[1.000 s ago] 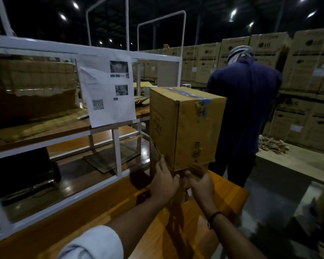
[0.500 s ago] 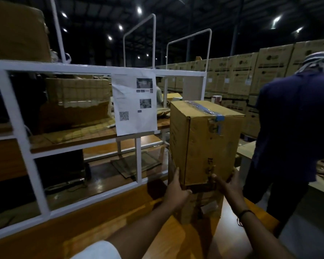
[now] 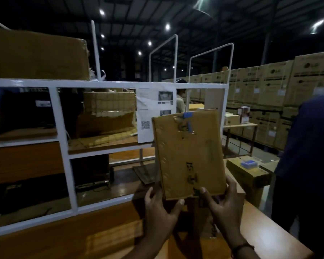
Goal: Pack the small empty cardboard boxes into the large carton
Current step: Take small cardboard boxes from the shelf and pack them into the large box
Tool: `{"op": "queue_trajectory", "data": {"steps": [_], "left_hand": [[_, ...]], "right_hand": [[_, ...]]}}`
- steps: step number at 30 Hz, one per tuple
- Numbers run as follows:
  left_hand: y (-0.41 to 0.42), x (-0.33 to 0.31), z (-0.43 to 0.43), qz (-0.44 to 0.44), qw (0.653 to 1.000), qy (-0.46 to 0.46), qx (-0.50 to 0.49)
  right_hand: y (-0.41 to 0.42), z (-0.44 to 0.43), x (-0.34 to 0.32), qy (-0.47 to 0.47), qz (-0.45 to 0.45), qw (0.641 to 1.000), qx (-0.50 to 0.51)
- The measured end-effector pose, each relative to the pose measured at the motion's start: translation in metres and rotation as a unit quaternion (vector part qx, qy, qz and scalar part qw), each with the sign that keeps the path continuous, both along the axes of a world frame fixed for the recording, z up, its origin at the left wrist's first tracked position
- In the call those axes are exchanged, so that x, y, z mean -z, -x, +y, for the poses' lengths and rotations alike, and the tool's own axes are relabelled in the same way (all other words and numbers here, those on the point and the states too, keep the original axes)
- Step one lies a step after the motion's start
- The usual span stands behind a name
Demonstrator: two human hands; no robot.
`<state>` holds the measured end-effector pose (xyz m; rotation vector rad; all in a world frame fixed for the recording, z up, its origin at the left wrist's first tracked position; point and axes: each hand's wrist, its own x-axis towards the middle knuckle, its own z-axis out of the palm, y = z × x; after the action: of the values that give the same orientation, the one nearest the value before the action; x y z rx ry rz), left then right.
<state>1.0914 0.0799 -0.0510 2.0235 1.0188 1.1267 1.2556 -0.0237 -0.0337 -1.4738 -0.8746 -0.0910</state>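
The fingers point(image 3: 232, 189) of the right hand point(image 3: 225, 212) curl round the lower right corner of a taped cardboard box point(image 3: 189, 154), thumb pressed to its near face. The left hand point(image 3: 159, 210) clamps the lower left corner likewise, thumb tip under the bottom edge. The box is held upright in the air above the wooden desk point(image 3: 269, 238), in front of the white shelf frame point(image 3: 64, 146).

Both grips sit at the very bottom, so the tall box can topple forward or twist out. In the dim light I cannot tell whether its lower flaps are sealed; if loose, they may give under the thumbs. A person in dark blue point(image 3: 310, 156) stands near on the right, and a swing that way would strike them. A shorter box point(image 3: 249, 172) with a blue item on top sits behind, also within reach of a knock.
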Motion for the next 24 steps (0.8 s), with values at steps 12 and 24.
{"op": "queue_trajectory", "data": {"steps": [12, 24], "left_hand": [[0.127, -0.004, 0.009, -0.19, 0.957, -0.099, -0.196], [0.248, -0.089, 0.033, -0.164, 0.929, -0.151, -0.296]], "right_hand": [[0.128, 0.036, -0.065, -0.085, -0.111, 0.979, -0.146], [0.233, 0.098, -0.067, -0.042, -0.067, 0.966, -0.245]]}}
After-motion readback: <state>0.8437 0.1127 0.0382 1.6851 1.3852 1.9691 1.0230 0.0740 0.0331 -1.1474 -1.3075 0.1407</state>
